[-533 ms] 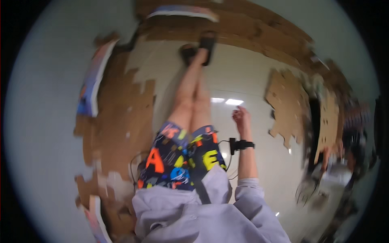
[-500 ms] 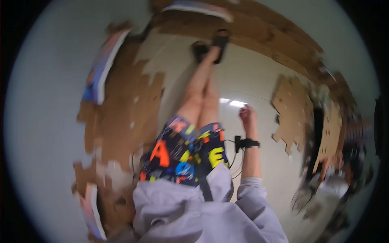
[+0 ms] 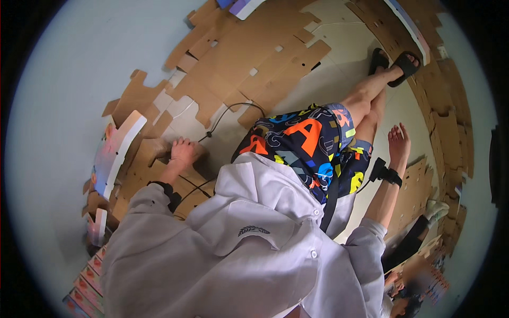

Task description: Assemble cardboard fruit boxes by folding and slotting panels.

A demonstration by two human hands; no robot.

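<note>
While the person sits on the floor (image 3: pixel 339 69) in a pale grey shirt (image 3: pixel 238 254) and letter-patterned shorts (image 3: pixel 302 143), the two hands are well apart, one on each side of the body; the left hand (image 3: pixel 183 150) is pressed down, fingers curled, on a flattened brown cardboard sheet (image 3: pixel 154 169) just beside the left hip, gripping nothing that can be made out; a black cable (image 3: pixel 222 114) runs over the floor from near that hand toward the shorts, and a black strap (image 3: pixel 170 195) sits on the left wrist; the right hand (image 3: pixel 398 143) is open with fingers spread and empty, held over the pale floor beside the right thigh, with a black wristband (image 3: pixel 386 174) on its wrist; left of the left hand a white-edged printed board (image 3: pixel 114 153) leans among the cardboard; farther out, the legs stretch away to black sandals (image 3: pixel 395 61) on the feet; beyond them, more cut cardboard pieces (image 3: pixel 254 47) cover the floor, and further cardboard (image 3: pixel 450 127) lines the right side.
</note>
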